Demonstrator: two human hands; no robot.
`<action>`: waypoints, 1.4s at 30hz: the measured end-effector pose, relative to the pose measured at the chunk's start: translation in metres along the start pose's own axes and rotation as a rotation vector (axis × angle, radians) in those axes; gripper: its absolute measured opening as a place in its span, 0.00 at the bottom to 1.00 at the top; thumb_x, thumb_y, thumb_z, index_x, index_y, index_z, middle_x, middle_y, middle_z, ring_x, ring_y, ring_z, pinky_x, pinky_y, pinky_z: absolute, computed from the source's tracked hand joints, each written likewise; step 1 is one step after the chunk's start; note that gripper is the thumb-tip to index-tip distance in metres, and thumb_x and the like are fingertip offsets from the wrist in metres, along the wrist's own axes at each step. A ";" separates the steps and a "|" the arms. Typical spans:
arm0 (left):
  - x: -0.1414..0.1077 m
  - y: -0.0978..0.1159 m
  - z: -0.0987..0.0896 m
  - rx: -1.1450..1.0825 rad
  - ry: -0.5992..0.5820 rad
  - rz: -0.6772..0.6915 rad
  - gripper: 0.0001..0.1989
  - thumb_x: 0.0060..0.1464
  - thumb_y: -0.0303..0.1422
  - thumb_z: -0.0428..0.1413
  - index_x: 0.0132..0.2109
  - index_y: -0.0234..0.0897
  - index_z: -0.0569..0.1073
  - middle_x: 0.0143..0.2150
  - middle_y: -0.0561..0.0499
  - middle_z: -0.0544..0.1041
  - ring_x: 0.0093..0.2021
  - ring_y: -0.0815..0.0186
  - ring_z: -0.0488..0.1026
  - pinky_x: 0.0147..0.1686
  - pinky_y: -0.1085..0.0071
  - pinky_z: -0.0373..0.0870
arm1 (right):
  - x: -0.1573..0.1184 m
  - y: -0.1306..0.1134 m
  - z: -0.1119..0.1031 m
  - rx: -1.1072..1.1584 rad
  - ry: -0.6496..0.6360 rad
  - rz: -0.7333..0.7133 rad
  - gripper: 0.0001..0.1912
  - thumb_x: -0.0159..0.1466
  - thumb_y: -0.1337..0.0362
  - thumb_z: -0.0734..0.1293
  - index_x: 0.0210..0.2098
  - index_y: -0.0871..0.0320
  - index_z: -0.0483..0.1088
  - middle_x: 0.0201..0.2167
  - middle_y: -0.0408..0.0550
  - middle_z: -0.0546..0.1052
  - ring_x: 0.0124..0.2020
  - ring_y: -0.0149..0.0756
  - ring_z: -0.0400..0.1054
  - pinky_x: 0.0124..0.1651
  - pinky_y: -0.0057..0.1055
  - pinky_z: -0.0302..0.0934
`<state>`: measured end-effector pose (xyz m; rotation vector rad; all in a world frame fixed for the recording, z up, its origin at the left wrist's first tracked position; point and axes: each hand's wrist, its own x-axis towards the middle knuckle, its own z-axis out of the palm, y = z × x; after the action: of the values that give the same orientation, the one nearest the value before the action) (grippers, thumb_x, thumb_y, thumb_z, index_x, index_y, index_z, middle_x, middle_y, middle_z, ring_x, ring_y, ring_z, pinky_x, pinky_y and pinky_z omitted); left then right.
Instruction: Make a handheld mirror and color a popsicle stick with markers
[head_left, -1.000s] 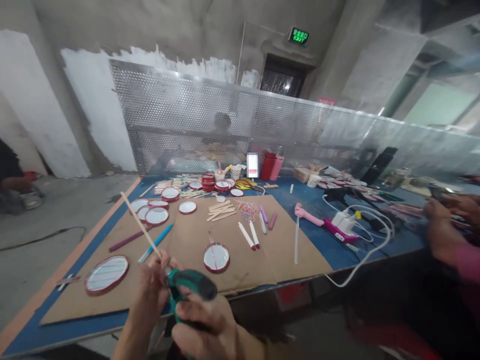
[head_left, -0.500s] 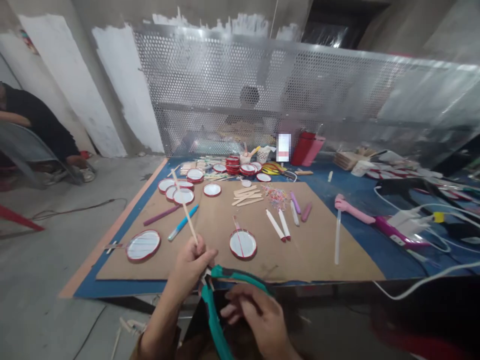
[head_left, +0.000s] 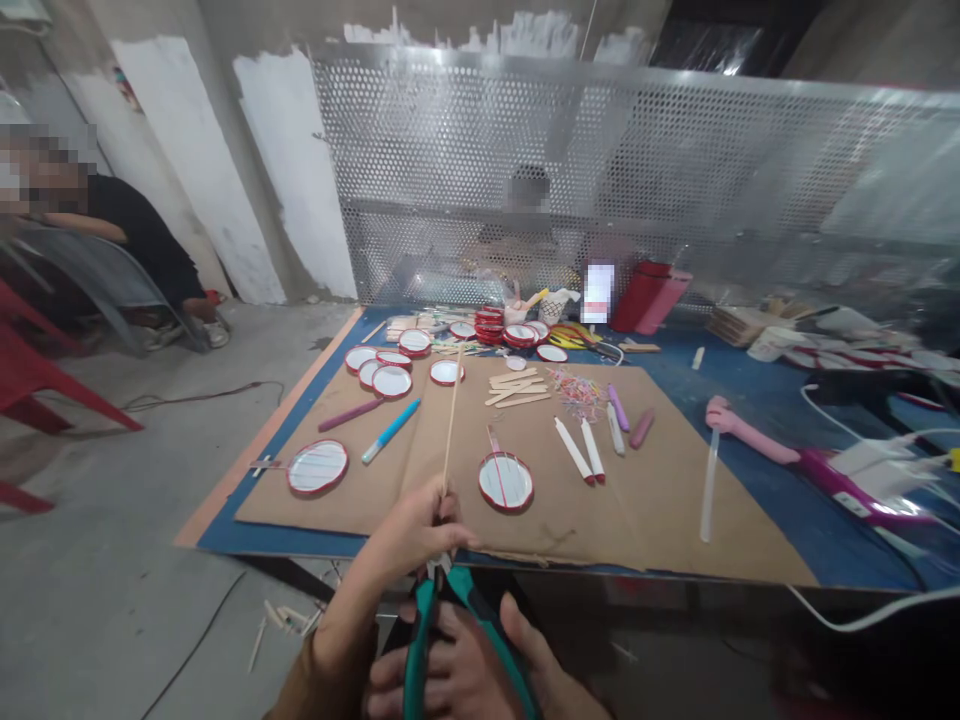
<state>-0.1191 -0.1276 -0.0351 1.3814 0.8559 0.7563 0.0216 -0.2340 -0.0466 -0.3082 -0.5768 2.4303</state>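
My left hand is shut on a thin wooden stick, which stands nearly upright above the fist. My right hand grips teal-handled wire cutters below it, their small metal jaws at the stick's lower end. The exact contact at the jaws is hidden by my left hand. Both hands are in front of the near edge of a brown cardboard sheet. Several red-rimmed round lids lie on the sheet, the closest being a lid strung with thin lines.
Markers, craft sticks and coloured bits lie on the cardboard. A pink tool with white cords sits on the blue table to the right. A seated person and a red chair are at the left, with a perforated metal screen behind.
The view has swung and levelled, showing more of the room at left. The stick has turned from leaning to nearly upright, and the cutters now point downward beneath my left hand.
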 end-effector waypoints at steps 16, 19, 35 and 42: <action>-0.004 0.019 0.016 0.260 0.130 0.150 0.19 0.60 0.45 0.49 0.38 0.36 0.78 0.22 0.55 0.67 0.22 0.69 0.63 0.24 0.76 0.60 | -0.108 -0.102 -0.021 -0.696 0.662 -0.407 0.42 0.48 0.45 0.73 0.59 0.50 0.65 0.42 0.52 0.74 0.36 0.43 0.72 0.39 0.39 0.66; -0.004 0.024 0.013 0.318 0.044 0.110 0.20 0.61 0.43 0.48 0.46 0.37 0.79 0.26 0.53 0.73 0.26 0.66 0.66 0.29 0.75 0.63 | -0.130 -0.116 -0.007 -0.907 0.852 -0.362 0.41 0.51 0.46 0.71 0.61 0.54 0.64 0.43 0.53 0.74 0.38 0.43 0.70 0.40 0.38 0.65; -0.003 0.034 0.013 0.439 -0.037 0.146 0.18 0.61 0.39 0.50 0.47 0.41 0.82 0.27 0.52 0.78 0.30 0.63 0.71 0.32 0.75 0.65 | -0.128 -0.116 0.019 -1.096 0.917 -0.188 0.45 0.52 0.47 0.70 0.65 0.56 0.59 0.45 0.52 0.73 0.43 0.44 0.68 0.45 0.37 0.63; -0.005 0.035 0.015 0.373 -0.060 0.160 0.17 0.61 0.39 0.51 0.48 0.42 0.81 0.36 0.52 0.82 0.36 0.61 0.75 0.41 0.73 0.69 | -0.126 -0.114 0.007 -1.131 0.899 -0.194 0.44 0.51 0.48 0.69 0.64 0.56 0.61 0.42 0.51 0.74 0.41 0.44 0.69 0.44 0.39 0.63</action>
<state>-0.1074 -0.1375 0.0000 1.8117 0.8757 0.6948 0.1764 -0.2322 0.0230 -1.5719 -1.3579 1.2948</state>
